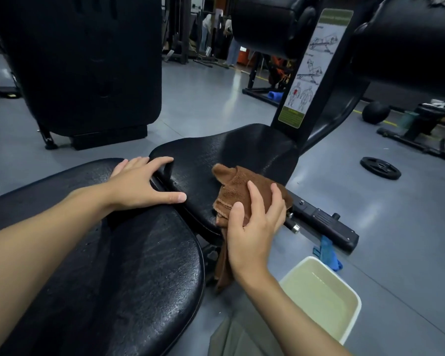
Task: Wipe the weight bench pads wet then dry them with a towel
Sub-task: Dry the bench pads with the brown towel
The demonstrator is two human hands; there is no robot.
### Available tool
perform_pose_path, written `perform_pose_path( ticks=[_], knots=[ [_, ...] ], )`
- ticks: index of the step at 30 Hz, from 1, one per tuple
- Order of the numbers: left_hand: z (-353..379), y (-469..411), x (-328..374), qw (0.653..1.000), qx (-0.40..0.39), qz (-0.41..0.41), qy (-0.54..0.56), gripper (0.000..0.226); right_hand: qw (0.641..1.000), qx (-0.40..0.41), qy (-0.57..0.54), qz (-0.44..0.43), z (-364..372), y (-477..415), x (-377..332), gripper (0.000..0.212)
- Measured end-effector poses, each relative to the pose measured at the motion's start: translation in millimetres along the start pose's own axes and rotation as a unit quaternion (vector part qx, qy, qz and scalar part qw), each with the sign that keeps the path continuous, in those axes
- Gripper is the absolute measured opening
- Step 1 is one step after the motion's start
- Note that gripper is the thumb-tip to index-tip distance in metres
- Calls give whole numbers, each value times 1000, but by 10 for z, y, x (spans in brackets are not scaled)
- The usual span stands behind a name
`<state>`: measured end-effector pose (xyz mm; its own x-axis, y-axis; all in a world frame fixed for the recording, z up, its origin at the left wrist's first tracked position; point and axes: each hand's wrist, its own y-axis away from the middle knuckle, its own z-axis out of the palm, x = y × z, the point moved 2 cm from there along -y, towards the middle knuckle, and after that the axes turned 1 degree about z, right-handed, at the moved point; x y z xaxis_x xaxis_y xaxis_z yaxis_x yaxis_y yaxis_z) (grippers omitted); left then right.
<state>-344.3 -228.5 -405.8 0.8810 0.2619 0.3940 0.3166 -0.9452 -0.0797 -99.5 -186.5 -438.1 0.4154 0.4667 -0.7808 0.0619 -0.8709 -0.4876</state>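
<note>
The brown towel lies bunched on the near right edge of the seat pad, pressed under my right hand, one end hanging off the side; the seat pad is black, glossy, tilted upward; the back pad just beside it is black, grained, shiny.

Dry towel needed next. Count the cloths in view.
3: brown cloth under the right hand on the seat pad; blue cloth on the floor beyond the basin; a blue roll, maybe cloth, by the far rack. Others may be hidden.
</note>
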Motion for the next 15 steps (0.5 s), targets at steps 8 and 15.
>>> perform_pose_path(
  ticks=[8, 15],
  knots=[
    [33, -15, -37, 1000, 5, 5, -14, 119, 992, -111, 13, 54, -133, -1008, 241, 53],
    [38, 16, -15, 1000, -5, -3, -7, 123, 957, -149, 250, -1, 14, -1985, 254, 57]
  ],
)
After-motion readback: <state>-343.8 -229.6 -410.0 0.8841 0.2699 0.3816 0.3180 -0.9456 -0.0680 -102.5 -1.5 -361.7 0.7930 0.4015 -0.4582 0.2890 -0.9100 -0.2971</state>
